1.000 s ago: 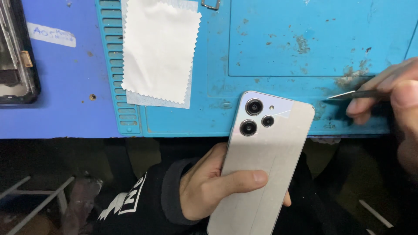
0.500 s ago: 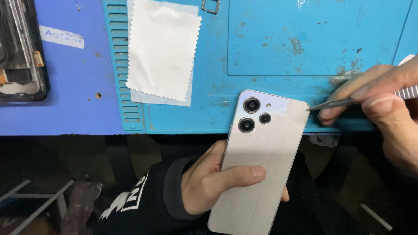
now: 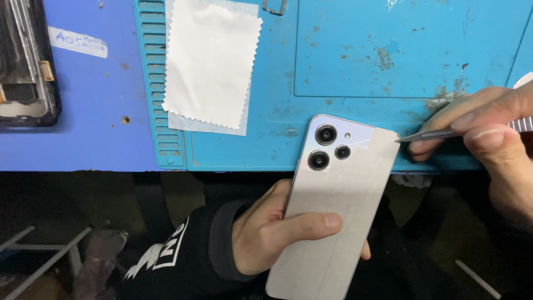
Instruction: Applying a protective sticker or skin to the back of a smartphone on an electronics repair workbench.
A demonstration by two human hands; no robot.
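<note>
Now, at the blue mat's (image 3: 388, 50) front edge, the left hand (image 3: 272, 236) grips a silver phone (image 3: 333, 216); the right hand (image 3: 488, 139) pinches metal tweezers (image 3: 430, 134) touching its top corner.

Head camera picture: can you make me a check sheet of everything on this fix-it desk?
Surface: scuffed blue work mat.
Job's things: silver phone, back up, three lenses; metal tweezers, tip at its top corner.
Clutter: white cloth; opened dark phone frame; small metal clip.
Grippers: left hand grips phone; right hand pinches tweezers.
Cables: nothing seen.
Surroundings: black sleeve, dark floor.
</note>
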